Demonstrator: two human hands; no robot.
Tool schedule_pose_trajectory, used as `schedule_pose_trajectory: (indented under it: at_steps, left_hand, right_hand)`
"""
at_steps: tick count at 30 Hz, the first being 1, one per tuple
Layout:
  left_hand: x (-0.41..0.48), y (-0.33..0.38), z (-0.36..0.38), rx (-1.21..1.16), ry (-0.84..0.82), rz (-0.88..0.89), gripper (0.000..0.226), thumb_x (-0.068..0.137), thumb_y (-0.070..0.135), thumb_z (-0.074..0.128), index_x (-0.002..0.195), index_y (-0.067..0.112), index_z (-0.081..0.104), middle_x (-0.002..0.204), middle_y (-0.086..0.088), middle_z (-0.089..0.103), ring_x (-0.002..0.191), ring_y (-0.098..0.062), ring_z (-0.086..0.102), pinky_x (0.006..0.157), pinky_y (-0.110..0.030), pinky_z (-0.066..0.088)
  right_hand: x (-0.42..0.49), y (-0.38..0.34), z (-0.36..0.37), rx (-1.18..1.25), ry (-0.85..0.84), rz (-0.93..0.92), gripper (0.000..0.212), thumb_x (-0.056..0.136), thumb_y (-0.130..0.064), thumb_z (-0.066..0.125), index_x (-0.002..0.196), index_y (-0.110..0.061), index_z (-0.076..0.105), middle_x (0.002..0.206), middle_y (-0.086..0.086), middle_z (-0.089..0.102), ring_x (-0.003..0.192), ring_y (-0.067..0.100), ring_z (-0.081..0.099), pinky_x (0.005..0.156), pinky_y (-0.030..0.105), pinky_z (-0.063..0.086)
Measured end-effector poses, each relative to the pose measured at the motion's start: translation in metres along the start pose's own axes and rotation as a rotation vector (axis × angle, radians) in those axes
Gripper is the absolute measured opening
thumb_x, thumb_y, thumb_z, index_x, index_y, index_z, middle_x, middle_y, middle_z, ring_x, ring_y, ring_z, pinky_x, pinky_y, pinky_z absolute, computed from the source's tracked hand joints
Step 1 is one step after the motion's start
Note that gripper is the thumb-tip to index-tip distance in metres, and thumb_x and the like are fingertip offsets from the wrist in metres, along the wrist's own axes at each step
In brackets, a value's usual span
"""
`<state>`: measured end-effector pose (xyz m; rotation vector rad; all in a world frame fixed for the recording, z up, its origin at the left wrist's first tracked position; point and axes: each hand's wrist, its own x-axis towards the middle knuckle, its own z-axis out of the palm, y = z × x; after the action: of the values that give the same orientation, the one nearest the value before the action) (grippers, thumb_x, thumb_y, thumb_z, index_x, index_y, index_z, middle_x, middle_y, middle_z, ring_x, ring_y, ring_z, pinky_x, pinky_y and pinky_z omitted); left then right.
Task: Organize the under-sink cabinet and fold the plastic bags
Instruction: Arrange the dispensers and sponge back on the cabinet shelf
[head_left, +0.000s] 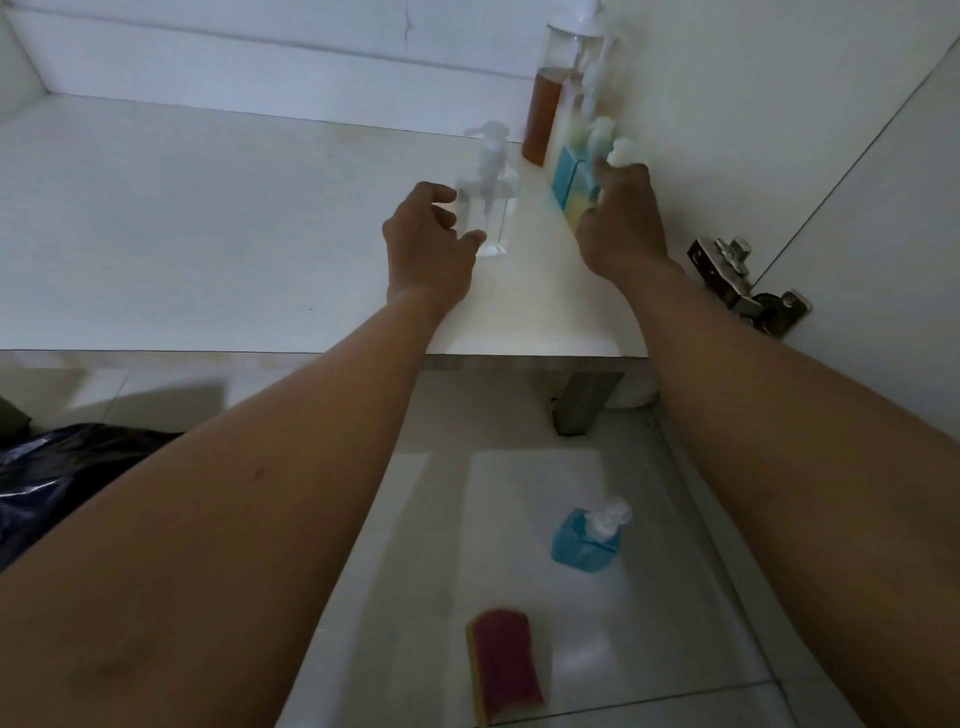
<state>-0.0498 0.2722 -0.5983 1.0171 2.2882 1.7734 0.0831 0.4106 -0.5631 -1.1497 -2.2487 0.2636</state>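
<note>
Clear bottle (485, 200) blurred; right hand (621, 221) grips, half hides yellow bottle (573, 212)

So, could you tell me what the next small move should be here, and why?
Probably grip the clear bottle with the left hand and slide it right into the row: it stands apart from the row, the fingers curve at its side, and the right hand holds the near bottle there.

Head camera looks down; close over cabinet (208, 234).
</note>
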Motion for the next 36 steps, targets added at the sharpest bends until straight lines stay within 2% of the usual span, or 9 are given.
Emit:
schedule_pose_trajectory:
  at_steps: [3,6,9,17,21,26,30,33,36]
  left_hand:
    - [-0.003,0.006,0.0,-0.005,-0.02,0.014,0.044,0.082,0.019,0.082,0.123,0.015,0.065,0.107,-0.001,0.068,0.088,-0.012,0.068,0.089,-0.02,0.054]
    - [-0.004,0.007,0.002,0.003,-0.05,0.034,0.047,0.083,0.018,0.082,0.127,0.015,0.066,0.113,0.0,0.07,0.087,-0.01,0.069,0.089,-0.019,0.051]
    - [-0.003,0.006,0.004,0.024,-0.097,0.054,0.046,0.084,0.018,0.081,0.127,0.019,0.068,0.115,0.005,0.071,0.087,-0.007,0.07,0.092,-0.025,0.054]
    - [-0.001,0.003,0.004,0.104,-0.141,0.073,0.053,0.084,0.026,0.079,0.133,0.022,0.062,0.115,0.006,0.068,0.106,-0.012,0.064,0.099,-0.034,0.053]
    - [-0.003,0.004,0.008,0.282,-0.211,0.057,0.049,0.084,0.037,0.076,0.13,0.025,0.065,0.131,0.003,0.063,0.123,-0.018,0.057,0.106,-0.035,0.045]
    - [-0.002,0.006,0.013,0.412,-0.232,0.072,0.037,0.087,0.044,0.069,0.117,0.024,0.073,0.123,0.001,0.068,0.117,-0.022,0.06,0.107,-0.039,0.044]
    - [0.0,0.005,0.014,0.403,-0.214,0.047,0.036,0.084,0.045,0.072,0.115,0.026,0.072,0.124,0.002,0.066,0.12,-0.022,0.058,0.108,-0.038,0.042]
    - [0.0,0.004,0.014,0.385,-0.211,0.046,0.035,0.083,0.045,0.073,0.114,0.027,0.072,0.124,0.002,0.066,0.119,-0.021,0.058,0.108,-0.037,0.042]
    - [0.0,0.004,0.014,0.373,-0.206,0.043,0.035,0.082,0.045,0.074,0.113,0.027,0.072,0.122,0.004,0.066,0.117,-0.02,0.059,0.105,-0.035,0.043]
  right_hand:
    - [-0.002,-0.017,-0.005,0.197,0.069,0.021,0.045,0.096,-0.027,0.06,0.137,-0.012,0.055,0.129,0.011,0.055,0.118,0.023,0.057,0.103,0.034,0.049]
    - [-0.001,-0.037,-0.001,0.43,-0.151,0.033,0.062,0.085,-0.049,0.071,0.134,-0.012,0.057,0.11,0.004,0.063,0.1,0.016,0.062,0.095,0.032,0.051]
    - [-0.003,-0.05,0.008,0.398,-0.126,0.005,0.074,0.073,-0.054,0.08,0.129,-0.012,0.056,0.112,-0.002,0.061,0.101,0.011,0.058,0.084,0.022,0.046]
    - [-0.011,-0.035,-0.005,0.226,0.148,0.137,0.068,0.071,-0.045,0.079,0.124,-0.011,0.053,0.12,0.005,0.062,0.108,0.021,0.061,0.078,0.023,0.039]
    - [-0.01,-0.013,-0.027,0.123,0.139,0.22,0.069,0.074,-0.043,0.079,0.127,-0.01,0.05,0.127,0.007,0.051,0.11,0.023,0.057,0.078,0.027,0.04]
    - [-0.014,-0.007,-0.029,0.048,0.142,0.261,0.071,0.077,-0.039,0.082,0.13,-0.007,0.048,0.133,0.011,0.045,0.116,0.026,0.055,0.081,0.026,0.043]
    - [-0.029,-0.008,-0.026,0.218,0.299,0.166,0.081,0.069,-0.012,0.087,0.132,-0.012,0.036,0.135,0.011,0.036,0.117,0.023,0.051,0.085,0.026,0.051]
    - [-0.045,-0.002,-0.017,-0.014,0.336,0.035,0.067,0.074,-0.002,0.075,0.13,-0.014,0.04,0.136,0.011,0.036,0.121,0.025,0.042,0.083,0.03,0.055]
    - [-0.049,0.006,-0.008,-0.232,0.229,-0.058,0.056,0.084,0.0,0.067,0.133,-0.018,0.046,0.138,0.011,0.038,0.12,0.027,0.04,0.084,0.031,0.053]
